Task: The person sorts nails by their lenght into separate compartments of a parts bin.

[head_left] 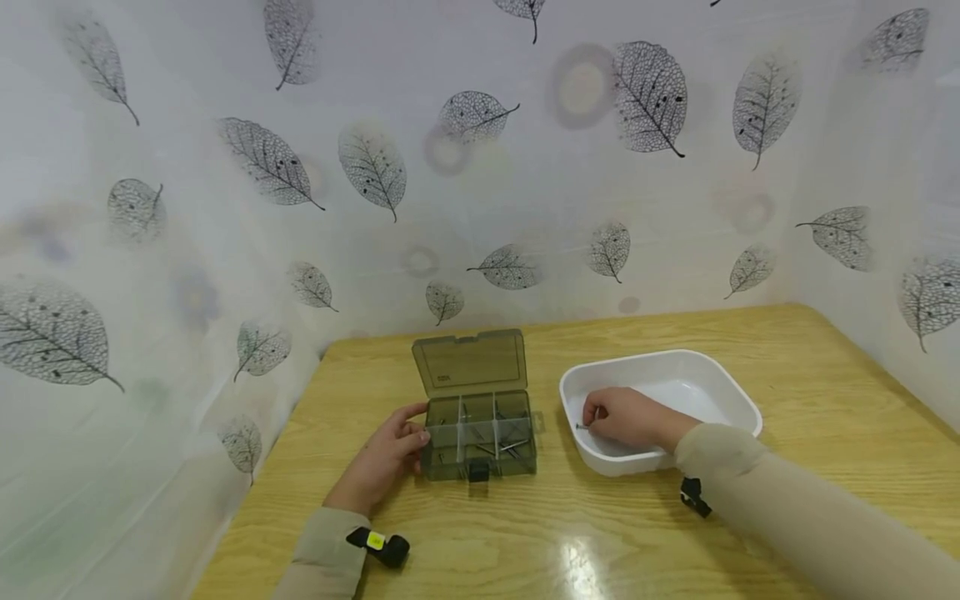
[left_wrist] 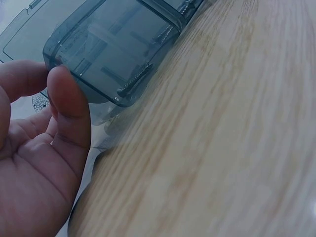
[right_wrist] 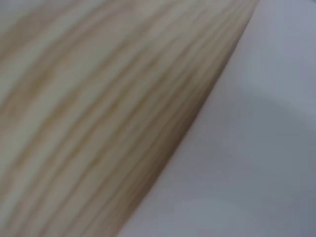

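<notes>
A smoky see-through compartment box (head_left: 480, 475) stands on the table with its lid (head_left: 471, 364) raised. My left hand (head_left: 386, 454) grips the box's left side; thumb and forefinger pinch its corner in the left wrist view. Screws (head_left: 514, 445) lie in the compartments, and one threaded screw (left_wrist: 136, 80) shows through the wall. Inside the white tray (head_left: 663, 360), my right hand (head_left: 626, 417) has curled fingers that pinch a small screw (head_left: 581, 427), its end jutting out leftward. The palm side of that hand is hidden. In the right wrist view only the tray's outer wall (right_wrist: 247, 163) and wood appear.
Light wood table (head_left: 480, 550) lies beneath everything. A pale curtain with leaf prints (head_left: 510, 267) closes off the back and both sides. Each wrist wears a small black camera (head_left: 390, 550). The tray stands to the right of the box with a gap between them.
</notes>
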Demonstrator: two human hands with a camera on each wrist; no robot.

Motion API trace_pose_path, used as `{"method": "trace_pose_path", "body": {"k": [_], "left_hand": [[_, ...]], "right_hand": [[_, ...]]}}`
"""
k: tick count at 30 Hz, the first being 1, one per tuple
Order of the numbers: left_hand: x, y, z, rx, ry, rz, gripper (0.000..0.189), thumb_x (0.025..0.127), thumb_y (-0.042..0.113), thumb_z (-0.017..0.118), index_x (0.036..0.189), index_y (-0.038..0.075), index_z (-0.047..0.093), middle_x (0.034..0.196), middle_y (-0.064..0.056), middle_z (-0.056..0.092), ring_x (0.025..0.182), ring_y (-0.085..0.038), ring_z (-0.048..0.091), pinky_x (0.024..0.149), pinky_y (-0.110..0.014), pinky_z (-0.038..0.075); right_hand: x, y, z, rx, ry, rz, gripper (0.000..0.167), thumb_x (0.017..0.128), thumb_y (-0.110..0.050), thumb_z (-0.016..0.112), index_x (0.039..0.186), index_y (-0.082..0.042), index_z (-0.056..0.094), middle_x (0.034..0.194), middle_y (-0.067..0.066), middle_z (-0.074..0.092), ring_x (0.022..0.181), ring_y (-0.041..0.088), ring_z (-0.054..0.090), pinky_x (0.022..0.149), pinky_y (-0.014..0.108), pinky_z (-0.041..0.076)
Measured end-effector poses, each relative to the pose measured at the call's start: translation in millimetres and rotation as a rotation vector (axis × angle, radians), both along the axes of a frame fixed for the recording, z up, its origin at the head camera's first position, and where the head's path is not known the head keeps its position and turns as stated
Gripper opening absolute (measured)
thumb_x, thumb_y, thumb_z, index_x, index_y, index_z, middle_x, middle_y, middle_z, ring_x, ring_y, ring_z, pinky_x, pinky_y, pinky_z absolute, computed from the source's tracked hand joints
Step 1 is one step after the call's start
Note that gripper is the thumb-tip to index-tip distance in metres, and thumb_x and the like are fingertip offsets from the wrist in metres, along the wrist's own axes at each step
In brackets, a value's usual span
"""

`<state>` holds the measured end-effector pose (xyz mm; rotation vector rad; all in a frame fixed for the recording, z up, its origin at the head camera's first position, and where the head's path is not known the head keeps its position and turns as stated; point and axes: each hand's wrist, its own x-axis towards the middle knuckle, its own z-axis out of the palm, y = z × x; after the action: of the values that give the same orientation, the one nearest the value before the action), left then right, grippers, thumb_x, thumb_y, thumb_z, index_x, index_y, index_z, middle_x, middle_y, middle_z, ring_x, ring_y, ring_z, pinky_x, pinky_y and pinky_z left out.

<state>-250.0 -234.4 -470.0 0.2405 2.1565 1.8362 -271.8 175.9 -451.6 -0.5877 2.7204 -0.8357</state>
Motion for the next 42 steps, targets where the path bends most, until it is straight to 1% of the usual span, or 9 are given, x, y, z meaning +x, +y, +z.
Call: {"method": "trace_pose_path", "body": {"k": [4,8,13,17,21,24,32,38,42], "left_hand": [[0.5,-0.6,0.4,0.003,-0.003,0.002,0.057,0.104,0.008,0.055,0.155,0.005,0.031,0.108,-0.015,0.053,0.079,-0.021,0.051,0.065,-0.032,0.052],[0.3,-0.6,0.3,0.006,-0.005,-0.002,0.057,0.104,0.008,0.055,0.156,0.006,0.031,0.107,-0.015,0.053,0.08,-0.021,0.051,0.065,-0.032,0.052],[0.0,-0.3,0.0,0.004,-0.002,-0.005,0.057,0.104,0.01,0.056,0.156,0.006,0.032,0.107,-0.013,0.052,0.08,-0.021,0.051,0.066,-0.032,0.052],[0.4,0.9,-0.4,0.005,-0.003,0.002,0.056,0.104,0.009,0.056,0.155,0.006,0.033,0.106,-0.013,0.052,0.079,-0.02,0.051,0.066,-0.033,0.052],[0.7,2.0,-0.7,0.005,-0.006,0.007,0.056,0.104,0.008,0.055,0.155,0.007,0.033,0.105,-0.013,0.052,0.078,-0.02,0.05,0.066,-0.033,0.052],[0.1,1.6,-1.1,0.009,-0.009,0.009,0.055,0.104,0.008,0.055,0.155,0.007,0.033,0.105,-0.013,0.052,0.078,-0.02,0.05,0.066,-0.033,0.051],[-0.2,0.5,-0.2,0.01,-0.013,0.001,0.057,0.104,0.009,0.055,0.155,0.006,0.032,0.106,-0.012,0.052,0.079,-0.02,0.05,0.067,-0.033,0.051],[1.1,-0.9,1.5,0.024,-0.025,-0.008,0.058,0.104,0.01,0.056,0.156,0.007,0.031,0.109,-0.013,0.051,0.081,-0.02,0.049,0.067,-0.032,0.051],[1.0,-0.5,2.0,0.025,-0.028,-0.012,0.058,0.104,0.01,0.056,0.156,0.006,0.03,0.11,-0.014,0.051,0.081,-0.02,0.05,0.066,-0.032,0.051]], "right_hand": [[0.0,-0.5,0.7,0.0,-0.014,0.009,0.01,0.09,-0.017,0.074,0.085,-0.019,0.066,0.079,-0.006,0.06,0.075,0.014,0.053,0.071,0.034,0.044],[1.1,-0.4,2.7,0.029,-0.035,0.02,0.012,0.092,-0.016,0.072,0.082,-0.019,0.066,0.078,-0.007,0.06,0.075,0.012,0.054,0.07,0.033,0.045],[4.0,2.0,9.9,0.047,-0.042,0.046,0.01,0.093,-0.014,0.067,0.085,-0.018,0.066,0.079,-0.006,0.06,0.075,0.012,0.054,0.069,0.032,0.045],[5.1,5.7,16.0,-0.015,-0.041,0.056,0.008,0.094,-0.008,0.062,0.092,-0.014,0.066,0.081,-0.004,0.06,0.072,0.012,0.054,0.069,0.031,0.046],[6.2,9.5,23.0,-0.117,-0.083,0.055,0.012,0.097,-0.004,0.057,0.101,-0.008,0.068,0.08,0.002,0.06,0.066,0.015,0.055,0.064,0.032,0.047],[7.4,12.0,28.7,-0.163,-0.11,0.056,0.016,0.1,-0.005,0.055,0.108,-0.007,0.069,0.083,0.006,0.06,0.066,0.017,0.055,0.061,0.033,0.047],[12.1,12.3,41.1,-0.22,-0.075,0.08,0.021,0.104,-0.012,0.052,0.116,-0.012,0.07,0.087,0.007,0.06,0.067,0.019,0.054,0.059,0.035,0.047],[17.2,-5.4,48.9,-0.248,-0.01,0.116,0.021,0.104,-0.014,0.053,0.114,-0.017,0.071,0.089,0.003,0.062,0.069,0.018,0.055,0.06,0.034,0.048],[20.9,-20.6,53.4,-0.26,0.011,0.141,0.022,0.105,-0.014,0.053,0.116,-0.014,0.071,0.094,0.002,0.064,0.07,0.017,0.056,0.063,0.034,0.049]]}}
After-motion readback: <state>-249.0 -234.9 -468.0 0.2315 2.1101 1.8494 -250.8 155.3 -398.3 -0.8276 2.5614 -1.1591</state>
